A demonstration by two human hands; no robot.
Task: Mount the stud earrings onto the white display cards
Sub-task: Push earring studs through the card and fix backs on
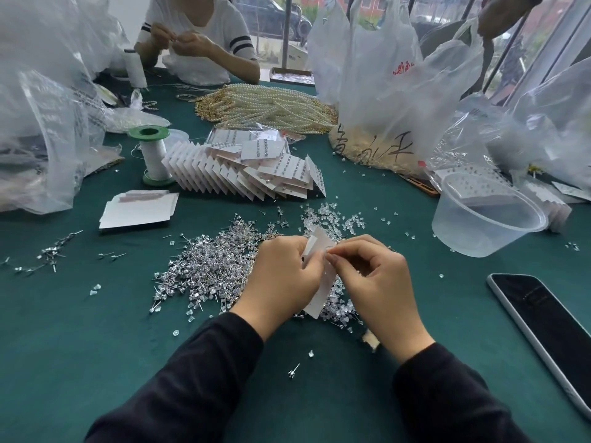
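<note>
My left hand [281, 276] grips a white display card [323, 289], held almost edge-on above the green table. My right hand [371, 276] pinches something small against the card's top edge; a thin pin shows at the fingertips, but the piece itself is too small to make out. Under both hands lies a heap of loose stud earrings [211, 266] with silver pins. Clear plastic earring backs [332, 215] are scattered just beyond. Blank white cards [137, 212] lie in a small stack to the left. Filled cards [249, 171] are fanned out in a row farther back.
A clear plastic tub [486, 215] stands at the right, a phone [550, 330] lies near the right edge. A green-capped thread spool [153, 155], pearl strands [268, 103] and plastic bags [383, 91] crowd the back. Another person [198, 36] works across the table.
</note>
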